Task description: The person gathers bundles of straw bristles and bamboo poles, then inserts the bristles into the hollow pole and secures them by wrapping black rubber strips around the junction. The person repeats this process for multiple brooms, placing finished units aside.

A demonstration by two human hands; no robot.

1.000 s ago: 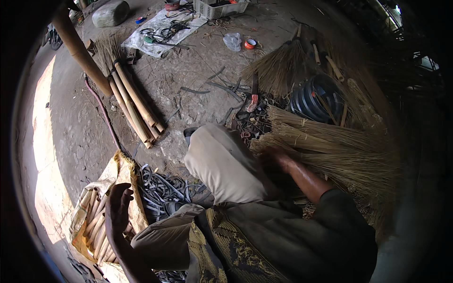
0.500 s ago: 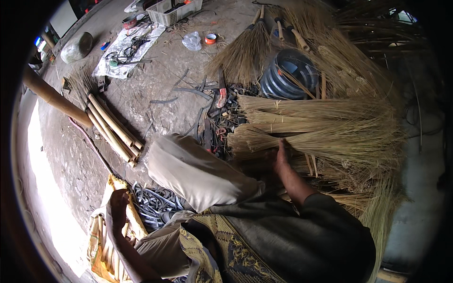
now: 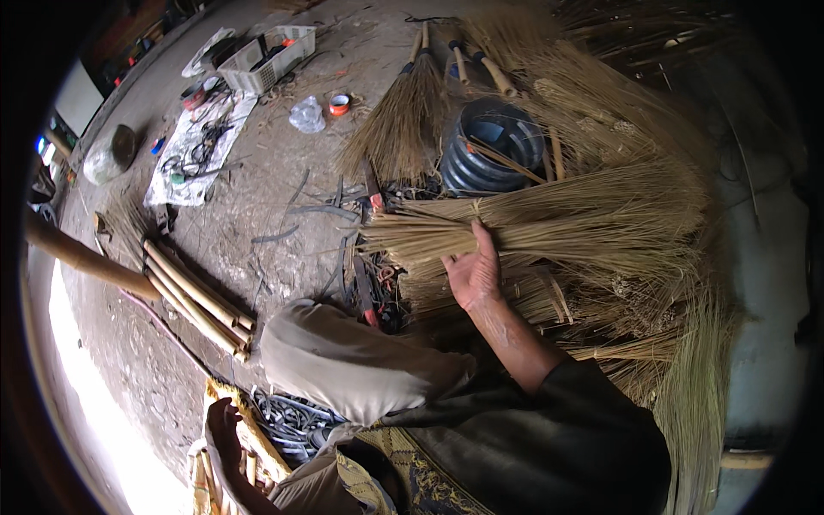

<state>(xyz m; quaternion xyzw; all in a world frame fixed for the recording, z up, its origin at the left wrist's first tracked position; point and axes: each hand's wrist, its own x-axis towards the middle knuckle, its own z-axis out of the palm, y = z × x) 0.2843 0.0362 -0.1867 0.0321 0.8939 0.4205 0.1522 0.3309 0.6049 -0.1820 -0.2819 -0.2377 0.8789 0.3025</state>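
My right hand [image 3: 475,273] grips a bundle of dry broom straw [image 3: 566,225] near its cut ends, thumb on top and the other fingers underneath. A thin tie circles the bundle near my thumb, and its loose tips fan out to the right. Below it lies more straw [image 3: 631,300], partly in shadow. At the lower left, my left hand [image 3: 226,425] is raised with loosely bent, parted fingers and nothing visible in them. It is nearest to a yellow sack [image 3: 268,455] of bamboo pieces [image 3: 204,485].
Beyond the straw stand a ribbed dark bucket [image 3: 481,150] and finished brooms [image 3: 399,120]. Black rubber strips [image 3: 296,421] lie by my knee. Bamboo-handled brooms [image 3: 196,296] rest on the floor at left, beside a thick pole [image 3: 94,257]. A white basket [image 3: 257,77] sits farther off.
My right hand has closed on a straw bundle and lifted it, shifting it left from the pile. The view has turned a little; my left hand stays near the sack.
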